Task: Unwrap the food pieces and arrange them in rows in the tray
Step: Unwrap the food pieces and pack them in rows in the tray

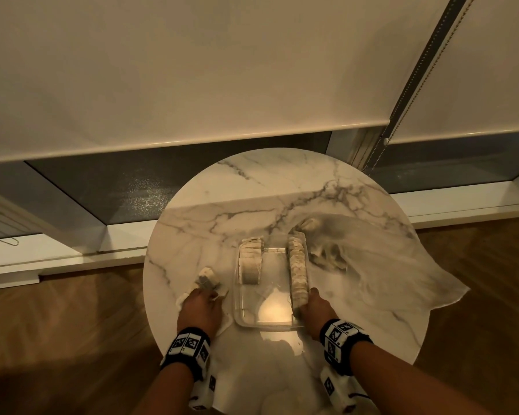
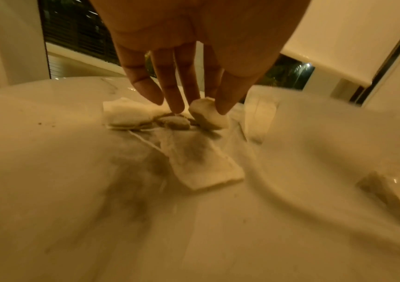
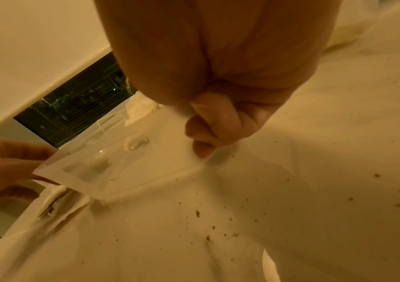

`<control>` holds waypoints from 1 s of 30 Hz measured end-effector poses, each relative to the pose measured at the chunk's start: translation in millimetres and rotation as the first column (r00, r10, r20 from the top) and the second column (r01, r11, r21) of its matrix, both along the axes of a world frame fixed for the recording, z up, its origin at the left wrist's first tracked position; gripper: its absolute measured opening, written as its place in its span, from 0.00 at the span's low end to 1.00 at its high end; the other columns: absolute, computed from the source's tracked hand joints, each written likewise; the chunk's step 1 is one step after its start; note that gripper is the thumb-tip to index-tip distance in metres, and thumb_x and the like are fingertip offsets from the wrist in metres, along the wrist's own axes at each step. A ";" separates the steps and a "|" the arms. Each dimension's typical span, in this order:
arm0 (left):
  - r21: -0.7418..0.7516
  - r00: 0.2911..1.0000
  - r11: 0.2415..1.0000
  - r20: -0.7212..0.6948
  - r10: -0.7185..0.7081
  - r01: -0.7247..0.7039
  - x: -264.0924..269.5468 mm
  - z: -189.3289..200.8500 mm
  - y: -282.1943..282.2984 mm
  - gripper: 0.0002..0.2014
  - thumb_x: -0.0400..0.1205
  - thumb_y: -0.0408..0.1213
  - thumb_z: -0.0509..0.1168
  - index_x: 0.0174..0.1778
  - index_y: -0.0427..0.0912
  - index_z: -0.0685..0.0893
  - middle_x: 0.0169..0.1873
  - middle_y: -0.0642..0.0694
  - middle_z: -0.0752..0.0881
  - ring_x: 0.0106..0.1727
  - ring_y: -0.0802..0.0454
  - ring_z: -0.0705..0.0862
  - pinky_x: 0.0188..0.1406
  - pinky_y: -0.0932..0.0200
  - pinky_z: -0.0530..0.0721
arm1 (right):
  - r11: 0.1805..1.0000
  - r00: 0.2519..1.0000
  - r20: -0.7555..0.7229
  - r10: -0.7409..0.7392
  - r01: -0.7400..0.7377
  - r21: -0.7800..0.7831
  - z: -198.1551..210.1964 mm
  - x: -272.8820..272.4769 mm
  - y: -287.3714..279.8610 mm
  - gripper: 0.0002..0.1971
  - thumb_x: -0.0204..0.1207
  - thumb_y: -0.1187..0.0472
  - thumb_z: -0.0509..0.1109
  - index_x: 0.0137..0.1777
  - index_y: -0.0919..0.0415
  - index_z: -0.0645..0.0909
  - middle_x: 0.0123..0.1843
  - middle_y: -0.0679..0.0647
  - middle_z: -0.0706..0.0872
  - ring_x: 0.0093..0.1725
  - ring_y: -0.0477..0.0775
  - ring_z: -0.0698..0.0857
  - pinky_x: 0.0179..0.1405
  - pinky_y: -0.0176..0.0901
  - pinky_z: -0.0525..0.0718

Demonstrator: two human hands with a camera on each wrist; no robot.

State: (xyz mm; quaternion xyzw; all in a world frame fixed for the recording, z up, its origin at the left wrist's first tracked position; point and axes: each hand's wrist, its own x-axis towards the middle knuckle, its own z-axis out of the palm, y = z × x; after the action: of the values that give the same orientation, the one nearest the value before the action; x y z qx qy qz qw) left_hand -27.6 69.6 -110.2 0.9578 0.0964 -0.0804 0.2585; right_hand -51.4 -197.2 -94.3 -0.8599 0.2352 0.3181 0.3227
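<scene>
Reaching into the loose tea bags [image 2: 131, 116] on the bench [image 1: 282, 187], the left hand [image 1: 200, 310] pinches one in its grip, while the right hand [image 1: 315, 310] curls round the clear tray's [image 1: 267, 323] rim beside two standing rows. Next, I judge, it needs lifting across to start a middle row.

We see bare forearms, no sleeves, and on each wrist a black band [image 1: 189, 347] ringed with white square tags printed in black-and-white block patterns. White camera housings [image 1: 331, 387] carrying the same tags hang beneath both wrists; a thin dark cable trails off the right one.
</scene>
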 end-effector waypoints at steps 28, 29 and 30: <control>-0.772 0.935 0.531 -0.325 0.141 -0.349 5.0 41.6 -99.3 0.17 0.77 0.20 0.68 0.53 0.46 0.82 0.54 0.38 0.82 0.52 0.40 0.86 0.44 0.43 0.92 | 0.997 0.999 0.006 -0.033 0.033 0.068 -7.8 -0.6 -5.8 0.18 0.79 0.59 0.69 0.64 0.62 0.68 0.54 0.61 0.84 0.46 0.58 0.82 0.43 0.48 0.80; -0.731 0.944 0.609 -0.314 0.099 -0.307 3.7 38.5 -104.5 0.17 0.76 0.22 0.69 0.52 0.50 0.82 0.54 0.40 0.82 0.51 0.42 0.86 0.45 0.42 0.91 | 0.996 0.999 0.005 -0.045 0.045 0.079 -7.7 -0.8 -6.1 0.18 0.79 0.59 0.69 0.64 0.61 0.68 0.52 0.60 0.83 0.46 0.59 0.83 0.44 0.50 0.83; -0.684 0.953 0.685 -0.300 0.049 -0.251 2.3 35.5 -109.2 0.18 0.76 0.24 0.69 0.51 0.53 0.82 0.53 0.42 0.83 0.50 0.44 0.86 0.46 0.43 0.91 | 0.994 0.999 0.002 -0.054 0.054 0.090 -6.9 -0.9 -6.9 0.17 0.79 0.58 0.68 0.63 0.60 0.68 0.51 0.59 0.83 0.47 0.60 0.85 0.45 0.52 0.86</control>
State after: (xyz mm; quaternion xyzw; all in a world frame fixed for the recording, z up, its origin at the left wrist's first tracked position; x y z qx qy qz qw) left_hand -25.3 -39.6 -74.7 0.7514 0.1691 -0.2136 0.6010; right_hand -52.3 -204.1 -101.2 -0.8384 0.2430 0.3178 0.3701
